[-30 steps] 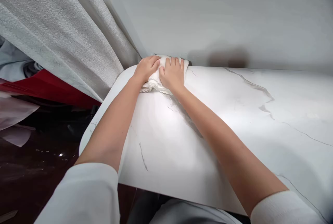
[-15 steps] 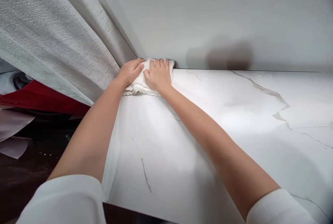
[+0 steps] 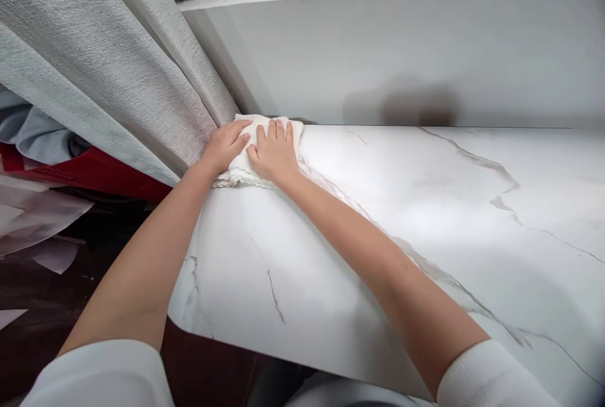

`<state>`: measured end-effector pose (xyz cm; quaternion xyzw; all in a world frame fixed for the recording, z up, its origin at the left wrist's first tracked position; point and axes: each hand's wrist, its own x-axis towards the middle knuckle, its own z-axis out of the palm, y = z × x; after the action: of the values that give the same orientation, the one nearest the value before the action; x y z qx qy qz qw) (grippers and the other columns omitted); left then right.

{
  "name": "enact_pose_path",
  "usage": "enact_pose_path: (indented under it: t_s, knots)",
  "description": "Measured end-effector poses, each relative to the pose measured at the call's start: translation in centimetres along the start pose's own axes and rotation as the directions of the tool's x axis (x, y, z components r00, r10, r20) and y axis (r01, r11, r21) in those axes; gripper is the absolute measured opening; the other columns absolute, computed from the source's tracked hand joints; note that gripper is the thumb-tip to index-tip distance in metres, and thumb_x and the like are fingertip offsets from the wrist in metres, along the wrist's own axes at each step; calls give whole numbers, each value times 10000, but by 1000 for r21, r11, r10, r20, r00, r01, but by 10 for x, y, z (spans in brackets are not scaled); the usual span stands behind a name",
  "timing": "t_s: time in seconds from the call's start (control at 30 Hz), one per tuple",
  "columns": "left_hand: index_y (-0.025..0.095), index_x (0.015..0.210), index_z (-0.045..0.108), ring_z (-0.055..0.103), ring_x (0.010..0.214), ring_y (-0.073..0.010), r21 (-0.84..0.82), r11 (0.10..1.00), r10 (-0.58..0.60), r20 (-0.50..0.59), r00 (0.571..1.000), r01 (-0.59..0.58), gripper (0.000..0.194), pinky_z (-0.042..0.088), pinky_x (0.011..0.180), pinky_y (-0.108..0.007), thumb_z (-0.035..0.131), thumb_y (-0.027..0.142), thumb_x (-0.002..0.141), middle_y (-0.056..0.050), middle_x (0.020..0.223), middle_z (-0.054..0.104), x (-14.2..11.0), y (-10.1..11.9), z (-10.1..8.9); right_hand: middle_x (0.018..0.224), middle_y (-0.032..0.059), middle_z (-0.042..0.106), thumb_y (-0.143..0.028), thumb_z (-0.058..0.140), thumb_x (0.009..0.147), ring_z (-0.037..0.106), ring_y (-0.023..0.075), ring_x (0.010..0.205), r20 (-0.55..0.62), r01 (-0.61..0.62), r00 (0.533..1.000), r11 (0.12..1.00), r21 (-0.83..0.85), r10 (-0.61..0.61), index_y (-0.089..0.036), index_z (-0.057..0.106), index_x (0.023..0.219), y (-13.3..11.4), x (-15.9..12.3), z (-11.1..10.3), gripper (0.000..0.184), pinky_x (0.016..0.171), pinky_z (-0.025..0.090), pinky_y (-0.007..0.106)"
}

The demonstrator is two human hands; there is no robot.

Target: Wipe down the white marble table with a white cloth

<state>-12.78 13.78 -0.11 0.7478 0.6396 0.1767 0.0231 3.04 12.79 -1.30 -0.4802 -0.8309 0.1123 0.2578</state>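
Observation:
A folded white cloth (image 3: 246, 172) with a ruffled front edge lies at the far left corner of the marble-patterned tabletop (image 3: 340, 256). My left hand (image 3: 227, 145) rests over the cloth's left side, fingers stretched out and pointing right. Flat on the right part of the cloth, my right hand (image 3: 275, 152) presses down with its fingers spread and pointing away from me. The two hands are close together but apart. The undersides of both palms are hidden.
A light grey panel (image 3: 331, 54) rises along the table's back edge. To the left hangs a grey curtain (image 3: 142, 60), close to my left hand. Beyond the table's left edge are a red item (image 3: 94, 171), bluish fabric (image 3: 40, 133) and pale sheets (image 3: 42, 218) over a dark floor.
Both hands and the cloth have shifted slightly left and toward me, away from the back panel. The camera view has shifted too, showing more of the table's rounded front-left corner.

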Motion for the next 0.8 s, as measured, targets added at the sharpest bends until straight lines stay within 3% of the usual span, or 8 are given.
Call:
enact_pose_path:
  t_s: [0.23,0.5,0.8]
  knots:
    - [189,1323,522,482,1322,-263,72,997,9,14,1000,-10,480,335,1140,-442,304,369,934,-85,1397,565,-43,16,-6,1518,282,355,-290,393,975,249,355,1458,-8,5,1000,1000,3,-5,22,429,1416,-18,-44,-9,541,1207,62,562]
    - [217,1348,505,474,1338,-265,35,997,68,8,998,-68,495,326,1148,-463,317,420,938,-76,1415,556,-114,41,-19,1509,300,360,-296,398,980,264,372,1450,-10,52,999,999,-1,-52,20,422,1426,-42,-114,-23,547,1187,82,600]
    - [313,1344,501,447,1375,-239,4,1000,-16,12,1000,16,454,294,1183,-442,358,459,939,-36,1454,532,-198,69,-44,1518,301,347,-315,390,976,274,377,1451,57,163,985,986,24,-165,6,398,1450,-74,-183,-41,572,1191,82,622]
